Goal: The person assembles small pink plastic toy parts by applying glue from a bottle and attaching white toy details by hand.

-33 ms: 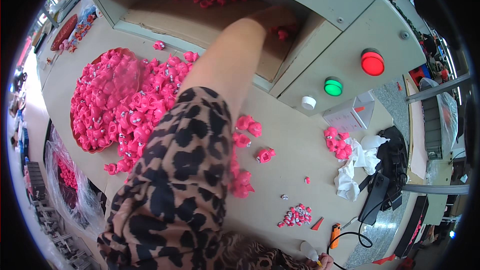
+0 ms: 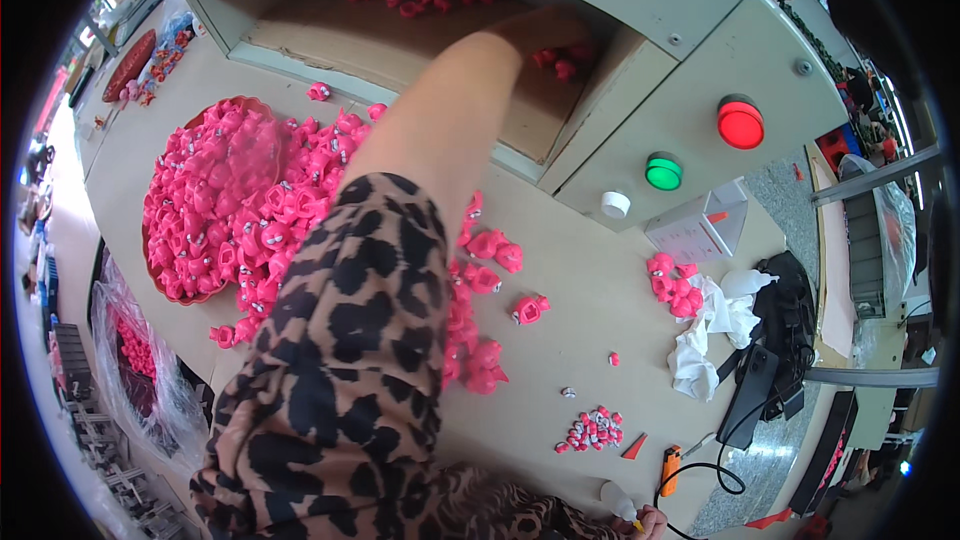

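Observation:
My left arm, in a leopard-print sleeve, reaches up across the table into an open-fronted grey cabinet [image 2: 600, 105]. There my left hand [image 2: 550, 32] lies in shadow, its fingers too dark to make out. Small pink figure pieces [image 2: 562, 70] sit right beside it on the cabinet's brown floor. At the bottom edge my right hand [image 2: 652, 522] is closed round a small translucent squeeze bottle [image 2: 617, 502] with a yellow tip. Close to that hand lies a cluster of tiny red-and-white pieces [image 2: 592, 430].
A heaped red tray [image 2: 150, 265] of pink figures spills over at left. A red button [image 2: 740, 122] and green button [image 2: 663, 172] project from the cabinet front. At right lie white tissue [image 2: 693, 365], a black bag [image 2: 785, 300] and an orange cutter [image 2: 670, 470] by a black cable.
My left forearm has shifted a little to the left, uncovering more pink pieces beside the sleeve and inside the cabinet. My right hand and the bottle stay put.

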A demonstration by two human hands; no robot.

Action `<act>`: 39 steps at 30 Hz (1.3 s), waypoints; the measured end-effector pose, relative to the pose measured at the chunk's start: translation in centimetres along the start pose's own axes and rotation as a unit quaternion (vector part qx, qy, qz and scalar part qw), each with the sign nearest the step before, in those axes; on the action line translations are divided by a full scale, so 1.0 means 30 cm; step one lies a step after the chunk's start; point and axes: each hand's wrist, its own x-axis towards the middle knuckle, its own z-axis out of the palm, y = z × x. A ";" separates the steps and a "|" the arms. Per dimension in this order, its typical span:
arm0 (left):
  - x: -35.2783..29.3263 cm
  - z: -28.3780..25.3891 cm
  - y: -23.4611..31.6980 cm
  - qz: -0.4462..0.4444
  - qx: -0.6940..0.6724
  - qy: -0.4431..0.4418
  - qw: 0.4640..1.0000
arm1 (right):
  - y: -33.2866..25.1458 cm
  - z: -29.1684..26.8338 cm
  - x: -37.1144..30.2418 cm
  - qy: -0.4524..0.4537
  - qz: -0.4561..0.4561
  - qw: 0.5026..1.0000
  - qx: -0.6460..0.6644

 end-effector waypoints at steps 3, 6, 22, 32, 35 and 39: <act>-0.043 -0.058 -0.124 0.008 -0.055 -0.013 0.998 | -0.037 0.077 -0.049 -0.013 0.009 1.000 0.021; -0.036 -0.063 -0.147 0.040 -0.128 -0.022 0.991 | -0.116 0.152 -0.126 -0.003 -0.002 0.999 0.047; -0.265 0.006 0.179 0.107 0.122 -0.062 0.985 | -0.181 0.395 -0.239 0.072 -0.182 0.977 0.087; -0.320 -0.263 0.233 -0.161 0.125 -0.111 0.973 | -0.188 0.395 -0.238 0.013 -0.189 0.959 0.209; -0.536 -0.390 0.288 -0.214 0.075 -0.139 0.964 | -0.197 0.389 -0.230 -0.009 -0.218 0.953 0.210; -0.851 -0.463 0.384 -0.033 -0.012 -0.136 0.990 | -0.209 0.384 -0.231 -0.057 -0.209 0.953 0.213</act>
